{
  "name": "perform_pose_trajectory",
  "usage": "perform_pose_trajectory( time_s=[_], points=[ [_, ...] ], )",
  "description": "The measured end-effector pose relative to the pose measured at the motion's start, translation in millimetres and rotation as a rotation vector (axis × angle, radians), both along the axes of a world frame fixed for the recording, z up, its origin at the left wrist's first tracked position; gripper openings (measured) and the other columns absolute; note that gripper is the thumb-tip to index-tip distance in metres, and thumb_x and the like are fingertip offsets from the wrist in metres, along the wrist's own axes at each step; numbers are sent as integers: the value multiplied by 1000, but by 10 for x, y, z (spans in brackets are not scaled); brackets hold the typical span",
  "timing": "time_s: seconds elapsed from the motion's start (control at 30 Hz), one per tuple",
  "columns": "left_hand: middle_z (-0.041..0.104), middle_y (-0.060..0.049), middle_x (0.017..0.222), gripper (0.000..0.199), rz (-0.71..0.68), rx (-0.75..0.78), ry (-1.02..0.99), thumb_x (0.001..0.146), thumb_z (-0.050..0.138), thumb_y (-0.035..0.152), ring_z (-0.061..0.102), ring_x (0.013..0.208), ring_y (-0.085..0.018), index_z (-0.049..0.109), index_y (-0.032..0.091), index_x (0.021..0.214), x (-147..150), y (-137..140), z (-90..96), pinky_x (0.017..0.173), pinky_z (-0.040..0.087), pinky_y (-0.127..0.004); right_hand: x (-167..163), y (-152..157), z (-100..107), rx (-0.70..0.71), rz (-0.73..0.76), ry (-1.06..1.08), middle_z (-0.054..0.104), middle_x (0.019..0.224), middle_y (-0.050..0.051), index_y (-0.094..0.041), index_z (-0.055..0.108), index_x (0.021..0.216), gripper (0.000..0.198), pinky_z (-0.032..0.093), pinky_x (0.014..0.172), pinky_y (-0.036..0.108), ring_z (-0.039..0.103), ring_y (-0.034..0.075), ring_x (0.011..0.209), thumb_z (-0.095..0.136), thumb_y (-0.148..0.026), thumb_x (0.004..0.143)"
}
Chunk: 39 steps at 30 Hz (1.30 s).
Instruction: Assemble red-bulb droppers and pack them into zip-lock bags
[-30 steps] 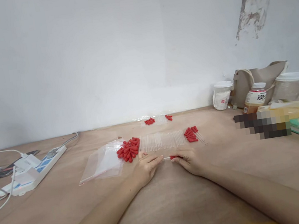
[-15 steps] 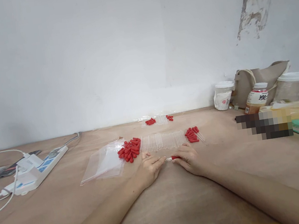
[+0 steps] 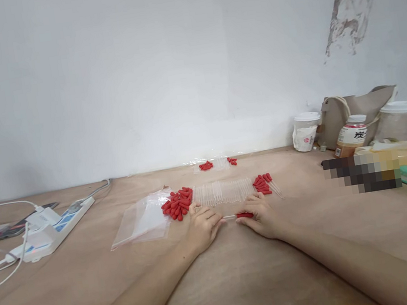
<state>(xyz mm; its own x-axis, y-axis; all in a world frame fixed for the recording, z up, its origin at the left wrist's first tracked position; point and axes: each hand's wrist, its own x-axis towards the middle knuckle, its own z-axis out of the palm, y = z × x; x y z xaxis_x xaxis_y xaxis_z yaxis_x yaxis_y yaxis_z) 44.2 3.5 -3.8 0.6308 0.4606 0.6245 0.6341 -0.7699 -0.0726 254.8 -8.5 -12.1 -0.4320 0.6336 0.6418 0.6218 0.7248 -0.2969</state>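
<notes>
A thin clear tube [image 3: 229,217] is pinched at its left end by the left hand [image 3: 204,229]; at its right end a red bulb [image 3: 245,215] is held between the thumb and fingers of the right hand [image 3: 261,218]. Just beyond the hands, a row of clear tubes [image 3: 222,192] is laid on the desk [image 3: 226,281], flanked by a red heap [image 3: 176,205] on the left and a smaller red cluster [image 3: 261,184] on the right. Flat plastic bags [image 3: 137,223] are spread left of the heap. A power strip [image 3: 64,228] is placed farther left; a bottle [image 3: 352,135] is seen far right.
</notes>
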Motion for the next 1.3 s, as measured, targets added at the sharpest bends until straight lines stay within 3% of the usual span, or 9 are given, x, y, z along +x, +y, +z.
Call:
perform_pose_trajectory(
  time_s=[0.9, 1.0, 1.17, 1.3],
  points=[
    [60, 0, 61, 29, -56, -51, -16, 88, 39, 26, 53, 62, -13, 60, 18, 69, 36, 5, -50, 81, 28, -36, -82, 40, 30, -7, 109, -49, 63, 69, 1, -22, 62, 82, 12, 31, 76, 33, 53, 14, 70, 50, -20, 79],
    [61, 1, 62, 26, -50, -65, -14, 87, 41, 26, 53, 64, -14, 59, 18, 70, 29, -6, -31, 81, 27, -37, -65, 49, 35, -48, 122, -54, 64, 72, 1, -23, 63, 88, 14, 32, 78, 34, 54, 15, 73, 54, -24, 77],
    [61, 1, 61, 26, -18, -85, -33, 86, 42, 26, 53, 63, -13, 58, 18, 67, 7, -21, -2, 81, 25, -38, 62, 98, -22, -175, -25, 66, 63, 86, 4, -23, 56, 106, 39, 36, 82, 38, 53, 18, 85, 64, -30, 68],
    [61, 1, 62, 26, -8, -99, -47, 86, 42, 25, 53, 64, -13, 59, 18, 69, 8, -32, 9, 82, 25, -37, 135, 125, -56, -287, 15, 248, 61, 92, 5, -20, 59, 96, 32, 40, 80, 36, 54, 18, 86, 64, -33, 67]
  ],
)
